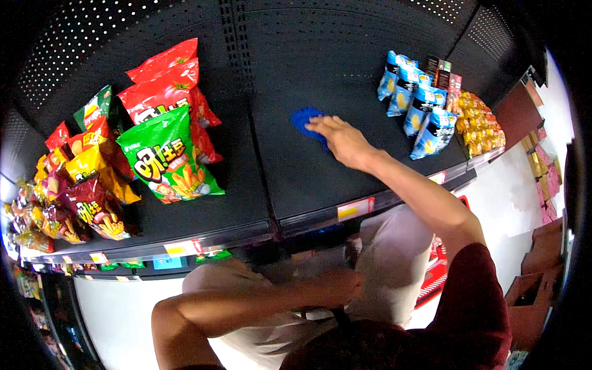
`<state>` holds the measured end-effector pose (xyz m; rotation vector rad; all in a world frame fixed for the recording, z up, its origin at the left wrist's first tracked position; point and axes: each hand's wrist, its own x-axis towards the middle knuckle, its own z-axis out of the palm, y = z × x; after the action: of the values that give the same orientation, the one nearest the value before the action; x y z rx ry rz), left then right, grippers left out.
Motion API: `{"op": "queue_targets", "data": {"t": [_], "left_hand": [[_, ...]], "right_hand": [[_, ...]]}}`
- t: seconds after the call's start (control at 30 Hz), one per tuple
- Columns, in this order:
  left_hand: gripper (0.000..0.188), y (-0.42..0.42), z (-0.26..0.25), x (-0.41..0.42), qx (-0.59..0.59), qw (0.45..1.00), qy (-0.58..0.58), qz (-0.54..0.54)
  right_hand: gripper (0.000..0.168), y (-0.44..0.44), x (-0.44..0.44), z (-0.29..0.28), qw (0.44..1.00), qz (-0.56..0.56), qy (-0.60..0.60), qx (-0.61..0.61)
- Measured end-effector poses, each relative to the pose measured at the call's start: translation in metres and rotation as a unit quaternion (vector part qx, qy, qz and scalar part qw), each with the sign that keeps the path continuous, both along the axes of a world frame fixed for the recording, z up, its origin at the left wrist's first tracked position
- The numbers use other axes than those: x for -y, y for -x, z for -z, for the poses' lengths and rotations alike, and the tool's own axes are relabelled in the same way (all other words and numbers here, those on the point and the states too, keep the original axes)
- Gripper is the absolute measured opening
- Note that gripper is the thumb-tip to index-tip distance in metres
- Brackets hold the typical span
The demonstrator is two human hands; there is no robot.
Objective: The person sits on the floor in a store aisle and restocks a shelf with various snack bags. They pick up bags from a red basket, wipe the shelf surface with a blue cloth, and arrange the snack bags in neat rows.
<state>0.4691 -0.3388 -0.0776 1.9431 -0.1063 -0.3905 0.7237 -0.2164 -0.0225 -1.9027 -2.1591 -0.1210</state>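
Observation:
My right hand (340,138) is pressed over a bunched blue cloth (307,121) on the black metal shelf (296,185). Its fingers hide part of the cloth. My left hand (344,286) lies low across my lap, in shadow between my knees; its fingers are too dark to make out. To the left stands a green bag of potato snacks (173,159), in front of red snack bags (162,92). Right of the cloth, blue snack bags (432,132) form a row running towards the shelf's back.
Yellow and maroon snack bags (95,203) crowd the shelf's left end. Small gold packets (478,122) line the right end. Price tags (356,209) sit along the front lip. A red basket (434,277) is on the floor beside my leg; cardboard boxes (534,286) lie further right.

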Motion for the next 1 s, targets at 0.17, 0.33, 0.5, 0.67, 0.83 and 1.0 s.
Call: {"op": "queue_targets", "data": {"t": [0.17, 0.33, 0.5, 0.67, 0.83, 1.0], "left_hand": [[0.029, 0.002, -0.005, 0.005, 0.010, 0.999, -0.033, -0.006], [0.028, -0.003, -0.013, 0.008, 0.000, 0.998, -0.063, 0.012], [0.028, -0.010, -0.005, 0.004, -0.033, 0.997, -0.054, 0.049], [0.025, -0.005, -0.006, 0.004, 0.000, 0.997, -0.075, 0.026], [0.024, -0.003, -0.017, -0.006, -0.001, 0.999, -0.032, 0.012], [0.022, -0.006, -0.023, -0.007, -0.013, 1.000, -0.009, 0.000]], "right_hand": [[0.053, 0.025, 0.104, -0.023, 0.989, -0.082, 0.090, -0.088], [0.054, 0.026, 0.111, -0.018, 0.989, -0.119, 0.067, -0.047], [0.049, 0.019, 0.051, -0.006, 0.995, -0.089, 0.003, 0.036], [0.049, 0.007, -0.045, 0.004, 0.998, -0.031, -0.040, 0.032], [0.052, -0.016, -0.081, 0.006, 0.998, 0.062, -0.020, -0.002], [0.041, -0.081, -0.057, 0.011, 0.982, 0.174, -0.060, 0.052]]}}
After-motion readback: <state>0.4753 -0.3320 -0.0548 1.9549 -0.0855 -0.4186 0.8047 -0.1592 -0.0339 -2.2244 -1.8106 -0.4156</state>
